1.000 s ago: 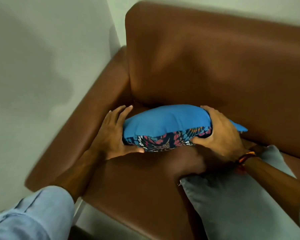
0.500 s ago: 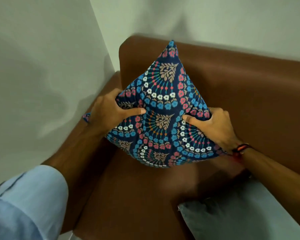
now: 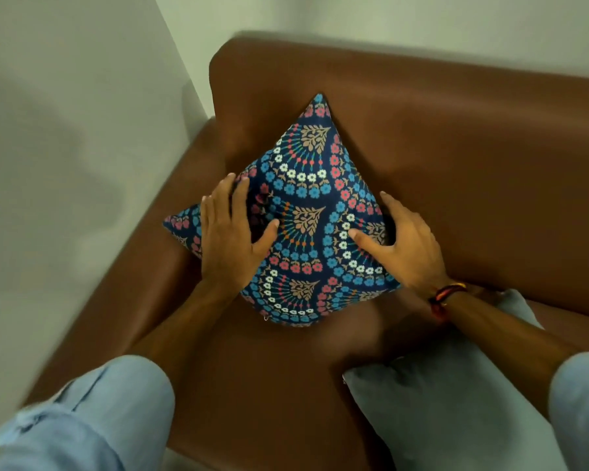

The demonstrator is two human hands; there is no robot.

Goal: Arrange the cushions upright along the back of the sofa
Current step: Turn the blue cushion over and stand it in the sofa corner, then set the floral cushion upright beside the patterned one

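Note:
A dark blue cushion (image 3: 306, 212) with a flower pattern stands on one corner in the left corner of the brown leather sofa (image 3: 473, 158), leaning against the backrest. My left hand (image 3: 232, 239) lies flat on its left side with fingers spread, thumb on the front face. My right hand (image 3: 402, 243) presses the cushion's right edge, fingers spread, thumb on the pattern. A plain grey cushion (image 3: 456, 402) lies flat on the seat at the lower right, partly under my right forearm.
The sofa's left armrest (image 3: 143, 283) runs beside a pale wall (image 3: 65, 164). Another pale wall stands behind the backrest. Bare brown seat (image 3: 259, 385) shows in front of the patterned cushion.
The patterned cushion went from lying flat with its blue back up to standing on a corner, then dropped lower against the backrest. Both hands loosened from a grip to flat, spread fingers.

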